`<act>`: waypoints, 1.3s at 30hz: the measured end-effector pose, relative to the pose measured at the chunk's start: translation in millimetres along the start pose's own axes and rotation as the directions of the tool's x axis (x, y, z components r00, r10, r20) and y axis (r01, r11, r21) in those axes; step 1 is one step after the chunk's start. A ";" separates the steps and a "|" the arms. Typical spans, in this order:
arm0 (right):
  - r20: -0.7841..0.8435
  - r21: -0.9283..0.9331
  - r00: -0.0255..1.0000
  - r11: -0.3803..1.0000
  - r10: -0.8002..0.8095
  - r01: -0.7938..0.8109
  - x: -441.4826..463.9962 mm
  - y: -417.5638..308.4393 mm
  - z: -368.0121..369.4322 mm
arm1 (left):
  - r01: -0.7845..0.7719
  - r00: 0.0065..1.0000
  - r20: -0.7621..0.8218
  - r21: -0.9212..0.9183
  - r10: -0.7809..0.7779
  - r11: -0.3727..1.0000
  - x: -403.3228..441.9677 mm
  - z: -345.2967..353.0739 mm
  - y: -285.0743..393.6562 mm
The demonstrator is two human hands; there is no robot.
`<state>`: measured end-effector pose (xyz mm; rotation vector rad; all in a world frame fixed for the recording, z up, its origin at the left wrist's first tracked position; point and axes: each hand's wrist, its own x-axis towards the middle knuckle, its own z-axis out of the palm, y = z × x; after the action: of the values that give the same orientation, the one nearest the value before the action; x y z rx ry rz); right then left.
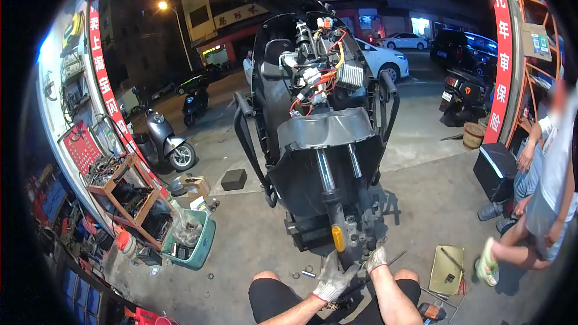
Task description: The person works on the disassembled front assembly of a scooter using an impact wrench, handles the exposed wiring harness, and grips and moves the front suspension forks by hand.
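Clock: read from the wearer's place, twelve straight ahead
Tool rack (122, 176): ten o'clock, its shelves crowded with tools and parts
Grey scooter (161, 135): eleven o'clock, upright near the shop's edge, its front wheel turned toward the right
Green bin (209, 238): ten o'clock, just beside the rack; a clear plastic bag (186, 229) lies in it
Loose parts: a short metal cylinder (307, 274) at ten o'clock, on the floor near the left hand; small rings beside it
Stripped scooter (283, 174): twelve o'clock, directly before the wearer; wiring (319, 78) bared at its upper part
Left hand (333, 278): pale-gloved, at the lower end of the front fork (325, 168), below the orange reflector (338, 238); whether it grasps the fork, cannot tell
Right hand (374, 260): pale-gloved, at one o'clock, close against the fork's lower end; fingers partly hidden, grip cannot be told
Drill (430, 313): three o'clock, on the floor
Olive tray (441, 262): two o'clock, tools and dark parts in it
Black box (497, 171): between one and two o'clock, beside another person's hand (526, 156)
Person in white top (551, 171): two o'clock, beyond the tray
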<state>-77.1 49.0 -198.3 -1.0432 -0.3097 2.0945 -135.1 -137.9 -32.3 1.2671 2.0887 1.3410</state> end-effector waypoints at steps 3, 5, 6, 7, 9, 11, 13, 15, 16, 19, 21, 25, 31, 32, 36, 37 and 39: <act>0.032 0.002 0.999 1.000 0.014 -0.014 -5.1 -0.5 -1.7 | 0.006 1.000 -0.025 -0.030 -0.007 1.000 0.2 1.9 -0.1; 0.073 0.009 0.997 0.999 0.031 -0.032 -9.9 -3.4 -1.3 | -0.007 0.999 -0.054 -0.005 0.006 1.000 1.8 2.0 1.5; 0.091 0.007 0.996 1.000 0.003 -0.003 -15.8 -4.7 0.5 | -0.009 0.998 -0.056 -0.006 0.008 1.000 2.9 0.0 3.5; 0.110 0.004 0.994 1.000 -0.025 0.025 -20.7 -5.8 3.7 | -0.017 0.999 -0.040 -0.020 0.016 1.000 3.8 -3.4 5.2; 0.115 0.019 0.993 1.000 -0.025 0.023 -14.8 -4.9 -1.1 | -0.024 0.999 -0.030 -0.038 0.023 0.999 3.9 -7.3 1.8; 0.119 0.033 0.993 0.999 -0.027 0.024 -16.2 -5.4 -6.6 | -0.029 1.000 0.004 -0.173 0.030 0.984 5.7 -10.0 -5.6; 0.145 0.027 0.988 0.998 -0.054 0.051 -24.2 -8.7 -12.3 | 0.063 0.997 0.043 -0.167 -0.057 0.984 3.0 -19.4 -7.1; 0.139 0.012 0.986 0.995 -0.096 0.095 -33.3 -9.5 -15.1 | 0.155 0.986 0.086 -0.156 -0.143 0.975 4.9 -22.9 -23.3; 0.123 0.015 0.983 0.991 -0.134 0.133 -34.3 -8.6 -19.2 | 0.091 0.995 0.051 -0.230 -0.081 0.969 8.8 -15.9 -52.0; 0.096 -0.008 0.977 0.981 -0.193 0.194 -61.3 -11.1 -20.8 | 0.034 0.999 0.012 -0.295 -0.032 0.955 9.0 -21.4 -74.7; 0.173 0.043 0.944 0.959 -0.282 0.279 -67.5 -6.1 -27.4 | 0.143 0.989 0.005 -0.286 -0.147 0.948 10.0 -27.4 -79.6; 0.082 0.023 0.936 0.939 -0.344 0.343 -84.4 4.9 -29.2 | 0.112 0.985 -0.106 -0.194 -0.135 0.975 16.2 -31.1 -80.5; 0.084 -0.060 0.890 0.890 -0.448 0.453 -89.4 11.7 -28.1 | 0.210 0.965 -0.082 -0.324 -0.248 0.923 22.1 -27.7 -76.6; 0.079 -0.077 0.885 0.883 -0.458 0.464 -89.7 11.9 -28.7 | 0.217 0.962 -0.085 -0.336 -0.259 0.916 22.2 -27.4 -76.5; 0.085 0.016 0.910 0.914 -0.406 0.406 -78.7 8.1 -28.1 | 0.011 0.972 -0.230 -0.149 -0.045 0.989 22.2 -17.8 -94.8; 0.086 0.016 0.911 0.915 -0.404 0.404 -75.6 7.0 -27.5 | 0.088 0.974 -0.191 -0.180 -0.123 0.980 15.6 -21.9 -78.8; 0.057 0.074 0.933 0.933 -0.356 0.351 -68.9 1.1 -25.2 | 0.169 0.967 -0.152 -0.209 -0.202 0.963 10.3 -21.2 -68.1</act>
<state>-32.5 -4.5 -175.1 -0.8097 -0.4306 1.8039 -188.7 -151.1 -78.5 0.8792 2.0679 1.5710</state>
